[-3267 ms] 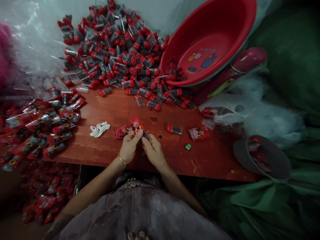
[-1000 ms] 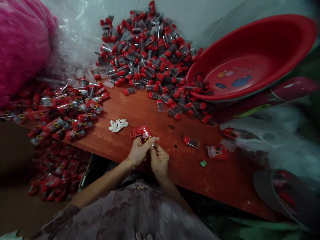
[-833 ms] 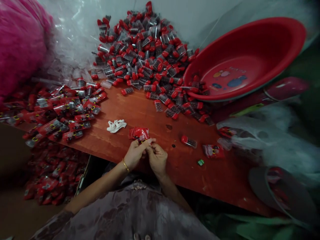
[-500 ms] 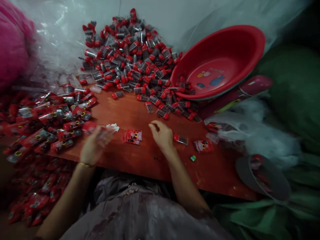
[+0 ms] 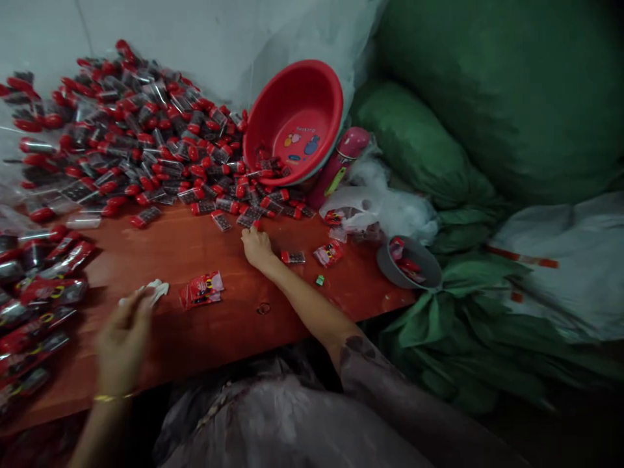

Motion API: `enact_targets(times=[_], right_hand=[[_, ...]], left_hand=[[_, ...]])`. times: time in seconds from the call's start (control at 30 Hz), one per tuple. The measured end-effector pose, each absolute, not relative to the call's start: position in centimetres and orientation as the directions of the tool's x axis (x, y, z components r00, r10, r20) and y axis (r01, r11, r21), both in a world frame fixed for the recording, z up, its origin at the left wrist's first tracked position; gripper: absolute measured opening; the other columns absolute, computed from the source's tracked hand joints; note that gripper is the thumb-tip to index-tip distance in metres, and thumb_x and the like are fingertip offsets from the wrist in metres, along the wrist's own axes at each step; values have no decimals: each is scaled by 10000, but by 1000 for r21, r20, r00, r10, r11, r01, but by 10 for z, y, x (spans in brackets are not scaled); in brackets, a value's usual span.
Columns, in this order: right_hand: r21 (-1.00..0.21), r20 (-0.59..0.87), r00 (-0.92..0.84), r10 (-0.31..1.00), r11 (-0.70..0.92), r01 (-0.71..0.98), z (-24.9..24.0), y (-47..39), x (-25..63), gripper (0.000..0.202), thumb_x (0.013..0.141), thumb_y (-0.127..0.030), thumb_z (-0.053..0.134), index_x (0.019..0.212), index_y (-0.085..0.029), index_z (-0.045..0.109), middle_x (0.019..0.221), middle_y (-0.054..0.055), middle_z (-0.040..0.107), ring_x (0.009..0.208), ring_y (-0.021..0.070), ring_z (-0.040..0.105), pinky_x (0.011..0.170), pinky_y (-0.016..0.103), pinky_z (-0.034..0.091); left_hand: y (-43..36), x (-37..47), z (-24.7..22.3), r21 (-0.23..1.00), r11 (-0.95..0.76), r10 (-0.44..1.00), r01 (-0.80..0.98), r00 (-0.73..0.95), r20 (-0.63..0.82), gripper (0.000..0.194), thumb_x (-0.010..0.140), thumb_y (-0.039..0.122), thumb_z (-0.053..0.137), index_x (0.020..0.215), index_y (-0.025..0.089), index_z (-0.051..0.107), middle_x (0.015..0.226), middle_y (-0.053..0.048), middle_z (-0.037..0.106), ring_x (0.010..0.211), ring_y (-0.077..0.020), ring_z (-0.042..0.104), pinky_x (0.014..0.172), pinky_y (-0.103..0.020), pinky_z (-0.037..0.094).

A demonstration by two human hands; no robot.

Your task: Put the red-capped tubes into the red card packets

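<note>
My right hand [image 5: 257, 247] is closed near the front of the pile of red-capped clear tubes [image 5: 160, 143], a bit of red showing at its fingertips. Blurred by motion, my left hand [image 5: 124, 338] is beside a small white crumpled piece [image 5: 156, 290]; its fingers are too smeared to read. Between the hands lie flat red printed packets [image 5: 201, 290]. To the right of my right hand are a single tube [image 5: 293, 257], a red packet [image 5: 328, 253] and a small green piece [image 5: 320, 280].
A red basin [image 5: 312, 117] leans behind the pile, beside a pink flask [image 5: 336, 166]. Filled red packets [image 5: 51, 289] heap at the left. A grey bowl [image 5: 390, 263], plastic bags [image 5: 390, 201] and green sacks [image 5: 424, 149] stand at the right.
The view has swung to the right. My right hand has moved forward, toward the tubes at the pile's front edge. The red item near my left hand is no longer there.
</note>
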State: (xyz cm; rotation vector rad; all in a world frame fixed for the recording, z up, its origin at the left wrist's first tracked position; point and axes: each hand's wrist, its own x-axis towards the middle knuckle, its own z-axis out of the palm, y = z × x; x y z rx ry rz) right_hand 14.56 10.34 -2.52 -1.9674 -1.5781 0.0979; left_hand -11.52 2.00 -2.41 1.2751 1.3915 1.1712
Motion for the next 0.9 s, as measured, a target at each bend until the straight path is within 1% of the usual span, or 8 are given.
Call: enact_targets(times=[0.07, 0.13, 0.2, 0.27, 0.43, 0.7, 0.8, 0.9], right_hand=[[-501, 297, 291, 909, -111, 859, -21, 96, 155, 109, 805, -180, 594, 697, -169, 591, 784, 18, 684, 725, 119, 631, 731, 256, 445], [-491, 288, 306, 908, -134, 861, -13, 86, 175, 83, 789, -206, 625, 713, -179, 605, 795, 30, 690, 752, 141, 628, 744, 266, 434], [-471, 290, 341, 894, -177, 864, -2, 72, 209, 53, 809, -212, 602, 775, -179, 626, 871, 67, 693, 830, 176, 620, 777, 292, 418], [-444, 304, 407, 861, -250, 861, 8, 53, 252, 117, 849, -195, 525, 874, -157, 634, 970, 113, 675, 914, 206, 600, 812, 326, 395], [-248, 357, 705, 613, -665, 704, 18, 6, 358, 249, 870, -242, 465, 1022, -142, 636, 1019, 143, 668, 906, 238, 596, 758, 334, 384], [-152, 363, 719, 592, -724, 673, -2, -8, 404, 260, 807, -231, 512, 960, -104, 680, 965, 212, 667, 939, 319, 575, 736, 423, 392], [-190, 526, 585, 617, -585, 789, -8, 0, 388, 340, 855, -345, 441, 921, -127, 695, 973, 224, 664, 965, 302, 562, 781, 438, 393], [-231, 599, 275, 752, -167, 959, -12, 4, 325, 370, 882, -362, 400, 908, -119, 677, 889, 166, 692, 882, 243, 604, 815, 392, 419]], left_hand=[[13, -90, -28, 872, -108, 994, 478, 27, 108, 425, 761, 389, 625, 1166, 264, 595, 1307, -36, 559, 1287, -316, 399, 1099, -511, 228], [10, -67, -36, 600, -302, 952, 741, 208, 223, 494, 808, 405, 535, 1249, 183, 545, 1392, -134, 465, 1337, -355, 321, 1091, -547, 199], [11, -55, -44, 376, -423, 903, 824, 347, 255, 499, 856, 394, 441, 1278, 138, 517, 1415, -176, 420, 1341, -369, 309, 1072, -569, 213], [15, -55, -51, 275, -505, 860, 818, 449, 244, 475, 881, 370, 392, 1266, 127, 530, 1402, -180, 435, 1331, -361, 332, 1060, -556, 252], [26, -69, -58, 244, -659, 752, 712, 630, 193, 447, 887, 371, 385, 1270, 196, 534, 1398, -129, 455, 1337, -313, 340, 1053, -521, 308], [16, -58, -41, 258, -586, 810, 768, 560, 172, 404, 885, 420, 403, 1187, 247, 609, 1392, -87, 474, 1364, -307, 288, 1095, -533, 195], [9, -56, -39, 290, -485, 874, 825, 446, 194, 417, 895, 415, 388, 1204, 225, 594, 1369, -87, 501, 1367, -298, 286, 1103, -526, 167], [3, -54, -40, 322, -363, 927, 875, 305, 217, 467, 896, 422, 383, 1248, 168, 556, 1360, -116, 506, 1356, -301, 308, 1101, -502, 191]])
